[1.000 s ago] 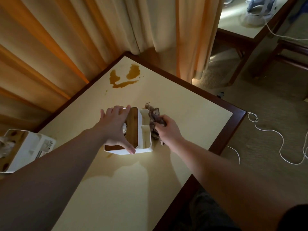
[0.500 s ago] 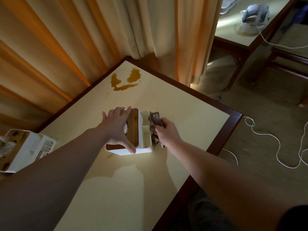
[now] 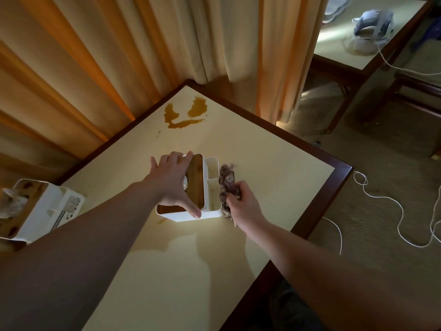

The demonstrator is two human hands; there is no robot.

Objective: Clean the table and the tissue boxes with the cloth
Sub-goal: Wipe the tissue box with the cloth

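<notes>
A white tissue box (image 3: 211, 187) with a wooden lid and side compartments stands in the middle of the cream table (image 3: 274, 163). My left hand (image 3: 173, 181) lies spread over its lid, thumb down the near wall, fingers at the far edge. My right hand (image 3: 243, 204) grips a crumpled brown cloth (image 3: 226, 185) and presses it against the box's right side. A second white tissue box (image 3: 45, 209) sits at the table's left edge, with a crumpled tissue poking out. A brown spill (image 3: 186, 114) marks the table's far corner.
Curtains (image 3: 119, 56) hang close behind the table's far edges. A dark wooden rim (image 3: 334, 182) borders the table. White cord (image 3: 393, 211) loops on the carpet to the right. Another table (image 3: 334, 48) at the back right carries a headset-like device (image 3: 372, 25).
My right hand has slid the cloth a little along the box's right side, toward me. My left hand stays on the lid. The camera view has shifted slightly.
</notes>
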